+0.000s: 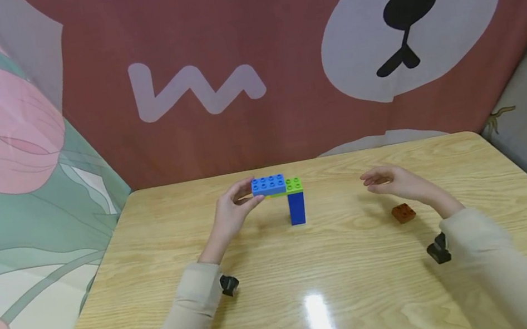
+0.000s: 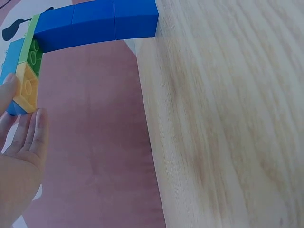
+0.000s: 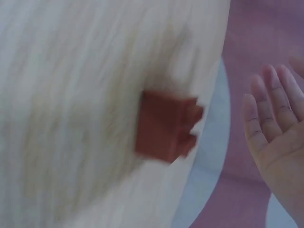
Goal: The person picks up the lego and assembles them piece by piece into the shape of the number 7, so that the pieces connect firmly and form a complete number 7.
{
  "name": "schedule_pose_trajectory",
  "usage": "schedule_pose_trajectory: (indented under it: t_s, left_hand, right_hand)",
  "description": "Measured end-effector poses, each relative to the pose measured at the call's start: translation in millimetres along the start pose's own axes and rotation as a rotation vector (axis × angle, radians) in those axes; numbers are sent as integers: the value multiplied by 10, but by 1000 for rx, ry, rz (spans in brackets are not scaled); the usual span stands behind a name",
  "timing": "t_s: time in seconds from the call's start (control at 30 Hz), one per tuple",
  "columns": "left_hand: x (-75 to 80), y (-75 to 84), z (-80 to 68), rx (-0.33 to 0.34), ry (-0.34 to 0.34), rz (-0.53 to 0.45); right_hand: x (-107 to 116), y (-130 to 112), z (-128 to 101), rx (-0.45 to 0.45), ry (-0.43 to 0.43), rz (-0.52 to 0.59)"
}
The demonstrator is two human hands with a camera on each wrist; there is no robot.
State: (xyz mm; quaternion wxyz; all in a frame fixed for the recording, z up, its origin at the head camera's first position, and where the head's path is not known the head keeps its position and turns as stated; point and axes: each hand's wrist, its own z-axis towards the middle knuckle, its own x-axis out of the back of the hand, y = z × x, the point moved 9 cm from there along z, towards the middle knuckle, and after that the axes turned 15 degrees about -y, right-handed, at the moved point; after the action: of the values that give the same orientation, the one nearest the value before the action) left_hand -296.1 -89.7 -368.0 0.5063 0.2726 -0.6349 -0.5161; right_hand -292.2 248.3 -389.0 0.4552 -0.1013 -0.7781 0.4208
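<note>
A tower of three stacked dark blue blocks (image 2: 94,21) stands on the table, with a light green brick (image 1: 294,184) across its top. The green brick sticks out to the left, where a lighter blue brick (image 1: 268,185) lies on top and a yellow brick (image 2: 27,86) sits beneath it. My left hand (image 1: 231,212) pinches the overhanging left end between thumb and fingers, on the blue brick. My right hand (image 1: 394,182) is in the air over the right side, fingers extended and holding nothing. Closest to it is a brown brick (image 1: 404,213) with its studs up.
The wooden table (image 1: 361,285) ends at the back against a hanging cloth (image 1: 240,139) printed with a bear face. A patterned cloth (image 1: 4,223) hangs at the left. Small black devices (image 1: 230,285) are worn at both wrists.
</note>
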Motion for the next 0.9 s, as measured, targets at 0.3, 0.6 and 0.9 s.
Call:
schedule_pose_trajectory:
  t_s: [0.3, 0.6, 0.9]
  left_hand:
    - [4, -8, -19, 5, 5, -3]
    - [-8, -7, -7, -3, -9, 5]
    - [4, -25, 5, -4, 10, -1]
  right_hand:
    - [-45, 371, -170, -77, -98, 62]
    - [-93, 592, -316, -132, -129, 50]
    - [-139, 643, -367, -93, -136, 80]
